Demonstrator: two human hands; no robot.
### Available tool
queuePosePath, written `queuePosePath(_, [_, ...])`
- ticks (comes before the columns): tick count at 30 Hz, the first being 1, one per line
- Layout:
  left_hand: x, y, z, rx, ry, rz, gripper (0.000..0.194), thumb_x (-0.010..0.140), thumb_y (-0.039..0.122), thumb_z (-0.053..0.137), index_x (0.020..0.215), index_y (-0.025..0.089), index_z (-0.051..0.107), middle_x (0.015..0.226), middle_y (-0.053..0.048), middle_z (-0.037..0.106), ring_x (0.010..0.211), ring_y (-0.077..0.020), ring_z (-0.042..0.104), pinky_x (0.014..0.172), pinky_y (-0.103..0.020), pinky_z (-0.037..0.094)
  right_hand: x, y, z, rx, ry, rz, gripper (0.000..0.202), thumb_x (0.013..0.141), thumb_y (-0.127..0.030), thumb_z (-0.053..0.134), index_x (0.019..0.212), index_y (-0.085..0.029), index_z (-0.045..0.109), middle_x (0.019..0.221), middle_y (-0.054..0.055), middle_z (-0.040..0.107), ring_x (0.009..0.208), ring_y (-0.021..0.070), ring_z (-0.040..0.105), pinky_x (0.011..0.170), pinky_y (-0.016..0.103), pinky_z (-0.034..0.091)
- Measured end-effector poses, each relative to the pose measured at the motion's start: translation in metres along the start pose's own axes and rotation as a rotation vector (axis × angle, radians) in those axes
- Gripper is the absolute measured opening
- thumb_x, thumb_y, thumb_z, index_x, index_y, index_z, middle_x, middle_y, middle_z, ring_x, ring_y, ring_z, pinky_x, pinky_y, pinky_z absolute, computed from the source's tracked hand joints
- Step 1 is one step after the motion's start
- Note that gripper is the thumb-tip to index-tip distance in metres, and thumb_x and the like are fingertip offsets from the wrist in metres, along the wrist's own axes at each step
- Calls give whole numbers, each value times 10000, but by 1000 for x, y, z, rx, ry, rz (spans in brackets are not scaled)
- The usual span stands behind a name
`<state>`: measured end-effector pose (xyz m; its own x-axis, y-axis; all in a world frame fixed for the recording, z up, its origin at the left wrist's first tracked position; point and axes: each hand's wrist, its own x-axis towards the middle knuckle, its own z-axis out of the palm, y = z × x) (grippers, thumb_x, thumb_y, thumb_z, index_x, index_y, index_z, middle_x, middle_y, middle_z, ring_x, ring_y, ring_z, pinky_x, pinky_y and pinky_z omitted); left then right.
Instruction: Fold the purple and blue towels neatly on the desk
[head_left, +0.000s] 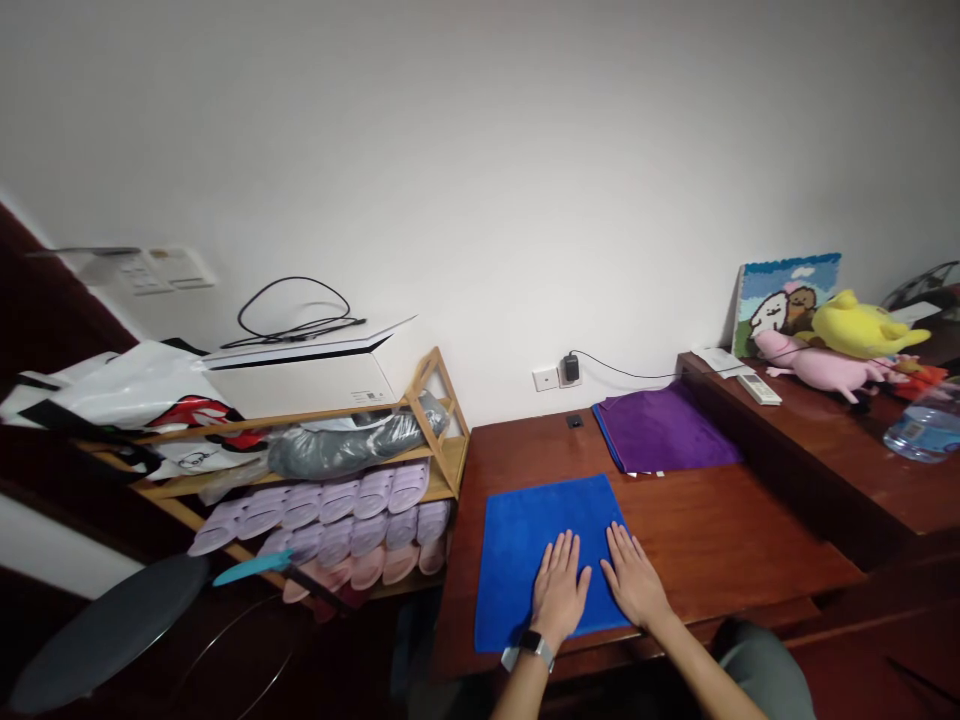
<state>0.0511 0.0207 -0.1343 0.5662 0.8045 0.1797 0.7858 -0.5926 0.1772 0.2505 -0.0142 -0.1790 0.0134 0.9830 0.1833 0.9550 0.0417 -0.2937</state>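
Note:
A blue cloth [517, 560] lies spread out on the brown wooden desk [697, 540]. My left hand [559, 590] rests flat on the cloth right of its middle, fingers stretched out, with a watch on the wrist. My right hand [632, 578] lies palm down over the cloth's right edge, its fingers also straight. A small gap separates the two hands, and neither one grips anything. Behind them, near the wall, a purple cloth [667, 430] lies folded or stacked, with a blue edge showing along its left side.
Left of the desk stands a wooden rack [450, 460] with rows of lilac slippers [337, 500] and a white box [307, 380] on top. A raised ledge at right holds a remote [759, 388], plush toys [862, 325] and a water bottle [926, 432]. A charger [571, 368] sits in the wall socket.

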Motion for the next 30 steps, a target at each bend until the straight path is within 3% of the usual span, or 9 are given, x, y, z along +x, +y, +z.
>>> queuePosePath(6, [-53,-79,-2,118,82,-290,647,1076,480,270,1646,175,260,1675,-117,341,1558,-279,299,1263,-528,309,-2,-1,-4,-20,-10,20,739,1061,-577,185,1628,-118,305,1697,109,253,1580,248,232,1296,448,200])
queuePosePath(10, [-76,-113,-11,166,124,-332,652,1073,483,274,1633,150,297,1653,-132,386,1535,-275,354,1257,-519,323,0,-7,-6,-47,-31,36,742,1057,-544,207,1609,-65,336,1683,144,283,1576,269,246,1297,464,182])
queuePosePath(12, [-70,-108,-15,172,149,-304,638,1077,467,272,1629,149,307,1643,-135,406,1530,-270,367,1258,-514,323,4,-15,-6,-53,-14,34,719,1058,-505,212,1601,-55,354,1673,156,299,1571,280,258,1295,477,186])
queuePosePath(15, [-41,-74,-17,129,168,-201,608,1090,418,251,1642,165,267,1661,-115,379,1549,-247,326,1263,-493,322,13,-33,-4,-36,56,-16,676,1068,-461,201,1612,-84,339,1681,135,281,1573,270,251,1291,469,205])
queuePosePath(18, [-9,-35,-13,53,98,-44,598,1094,405,242,1653,195,215,1681,-85,339,1559,-227,298,1261,-472,331,21,-46,0,-17,54,-69,656,1074,-453,205,1611,-104,349,1669,129,310,1562,265,284,1279,464,247])
queuePosePath(20, [1,-21,-6,36,42,-2,595,1095,417,238,1650,203,228,1678,-81,343,1553,-225,314,1261,-469,332,22,-47,3,-15,14,-78,655,1075,-461,209,1602,-105,371,1658,131,334,1555,267,300,1273,464,263])
queuePosePath(22, [-1,-25,1,51,28,-35,593,1094,424,238,1643,201,255,1671,-85,355,1548,-235,328,1263,-480,327,20,-43,6,-13,-10,-78,665,1076,-477,207,1601,-102,368,1661,126,326,1558,261,292,1276,454,259])
queuePosePath(26, [-26,-62,7,112,90,-192,592,1089,412,265,1642,203,260,1664,-98,366,1543,-270,337,1250,-525,338,23,-30,7,-1,-23,-36,670,1074,-480,210,1611,-104,347,1673,114,300,1564,248,277,1284,435,240])
queuePosePath(30, [-39,-83,0,140,83,-251,607,1084,435,266,1632,176,299,1667,-104,356,1546,-266,330,1258,-513,331,55,-23,-7,0,-60,97,693,1066,-466,200,1605,-54,341,1678,147,280,1574,262,243,1291,435,200])
